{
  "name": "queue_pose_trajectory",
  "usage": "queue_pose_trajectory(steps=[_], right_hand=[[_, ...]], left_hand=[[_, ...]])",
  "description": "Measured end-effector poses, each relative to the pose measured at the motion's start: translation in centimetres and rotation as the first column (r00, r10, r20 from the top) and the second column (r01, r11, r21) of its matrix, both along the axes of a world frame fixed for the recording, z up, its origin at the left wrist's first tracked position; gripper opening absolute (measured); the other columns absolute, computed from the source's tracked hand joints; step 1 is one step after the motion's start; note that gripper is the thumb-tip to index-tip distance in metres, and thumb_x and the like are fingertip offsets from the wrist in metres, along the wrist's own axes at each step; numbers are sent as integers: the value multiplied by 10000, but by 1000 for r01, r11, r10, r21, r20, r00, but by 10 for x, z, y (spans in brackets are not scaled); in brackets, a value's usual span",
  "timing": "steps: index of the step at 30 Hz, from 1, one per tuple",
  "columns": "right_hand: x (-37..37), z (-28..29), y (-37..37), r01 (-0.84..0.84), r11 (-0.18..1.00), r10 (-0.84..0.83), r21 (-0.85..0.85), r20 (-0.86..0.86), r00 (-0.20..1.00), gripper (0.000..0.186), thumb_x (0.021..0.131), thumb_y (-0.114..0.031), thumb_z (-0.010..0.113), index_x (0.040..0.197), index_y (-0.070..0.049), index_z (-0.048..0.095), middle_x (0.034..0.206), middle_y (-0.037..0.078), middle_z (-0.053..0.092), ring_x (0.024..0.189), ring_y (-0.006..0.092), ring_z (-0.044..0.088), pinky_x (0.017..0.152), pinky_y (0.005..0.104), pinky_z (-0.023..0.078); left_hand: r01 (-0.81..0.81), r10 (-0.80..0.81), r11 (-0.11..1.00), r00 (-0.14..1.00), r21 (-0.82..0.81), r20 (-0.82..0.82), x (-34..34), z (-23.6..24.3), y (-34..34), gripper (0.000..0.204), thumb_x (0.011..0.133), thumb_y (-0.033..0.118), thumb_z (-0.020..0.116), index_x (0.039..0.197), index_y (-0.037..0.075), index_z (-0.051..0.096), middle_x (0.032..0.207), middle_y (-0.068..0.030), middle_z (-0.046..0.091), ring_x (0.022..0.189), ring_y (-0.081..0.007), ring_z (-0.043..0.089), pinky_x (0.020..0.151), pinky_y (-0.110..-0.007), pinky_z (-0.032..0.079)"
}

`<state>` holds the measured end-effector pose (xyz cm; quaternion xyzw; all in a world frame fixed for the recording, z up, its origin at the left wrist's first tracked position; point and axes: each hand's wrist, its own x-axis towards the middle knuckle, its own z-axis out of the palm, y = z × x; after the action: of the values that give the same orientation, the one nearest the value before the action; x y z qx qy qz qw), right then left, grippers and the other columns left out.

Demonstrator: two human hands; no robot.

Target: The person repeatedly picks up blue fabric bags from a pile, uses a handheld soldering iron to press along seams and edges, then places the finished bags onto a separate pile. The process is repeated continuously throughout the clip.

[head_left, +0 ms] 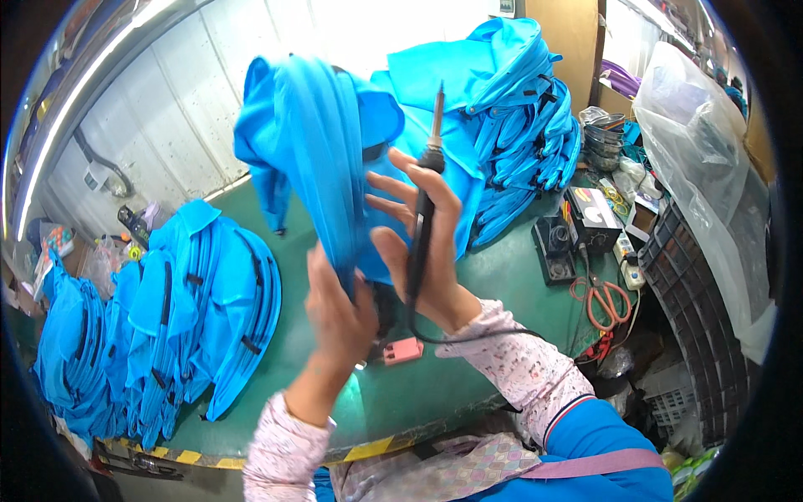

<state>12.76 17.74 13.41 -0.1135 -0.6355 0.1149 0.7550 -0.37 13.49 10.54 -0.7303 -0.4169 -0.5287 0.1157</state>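
My left hand (339, 314) is closed on the lower end of a folded bright blue fabric piece (314, 159), which stands up in front of me and is slightly blurred. A soldering iron (424, 222) with a black handle lies across my right hand (447, 272), held between thumb and fingers, its bare metal tip pointing up. The fingertips of that hand are close to the fabric's right side; whether they touch it I cannot tell. From the handle's lower end a black cord curves over my right wrist. A small pink block (403, 351) lies on the table below my hands.
Stacked blue fabric pieces (180, 309) cover the left of the green table (493, 335); another pile (523, 125) rises at the back right. To the right are a black control box (592, 219), a black stand (554, 249), orange-handled scissors (611, 305) and a clear plastic sheet (694, 125).
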Motion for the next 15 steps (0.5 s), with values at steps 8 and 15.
queue_pose_trajectory(steps=[8, 15], right_hand=[[99, -80, -9, 325, 934, -340, -150, -86, 936, 521, 990, -234, 573, 1364, -3, 295, 1157, 306, 587, 929, 291, 685, 821, 392, 584], [128, -121, -6, 411, 860, -388, -302, 136, 912, 434, 989, -206, 568, 1331, -22, 375, 1253, 268, 511, 734, 205, 660, 670, 323, 569]], left_hand=[[215, -192, 977, 903, 16, -383, 81, 114, 210, 609, 799, 89, 586, 1384, 32, 427, 1297, -260, 544, 1050, -439, 615, 858, -482, 530], [308, -454, 888, 710, -342, -538, 239, 106, 351, 699, 895, 282, 663, 1461, 22, 344, 1379, -256, 502, 1218, -406, 539, 1025, -440, 451]])
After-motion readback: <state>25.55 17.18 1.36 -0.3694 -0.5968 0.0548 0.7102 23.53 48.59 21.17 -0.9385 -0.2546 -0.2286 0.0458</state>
